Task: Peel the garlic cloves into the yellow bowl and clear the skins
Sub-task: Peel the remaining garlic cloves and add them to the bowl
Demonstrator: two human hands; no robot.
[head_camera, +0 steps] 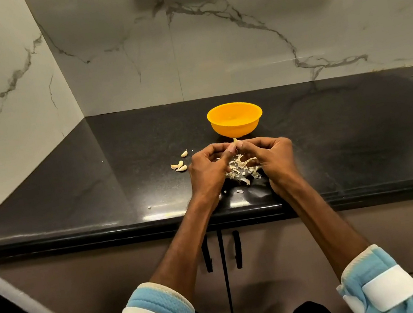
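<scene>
Head view: your left hand (207, 168) and right hand (275, 155) both pinch one pale garlic clove (235, 140), just front-edge side of the round yellow plastic bowl (236, 125), mid glossy black counter (90, 193); papery skins (243, 170) below.

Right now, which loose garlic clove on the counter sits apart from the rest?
The lone clove farthest back, closest to the yellow bowl. The other cloves lie bunched together, farther from the bowl.

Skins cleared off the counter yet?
No, a pile of skins lies on the counter below the left hand and right hand, which pinch a clove.
</scene>
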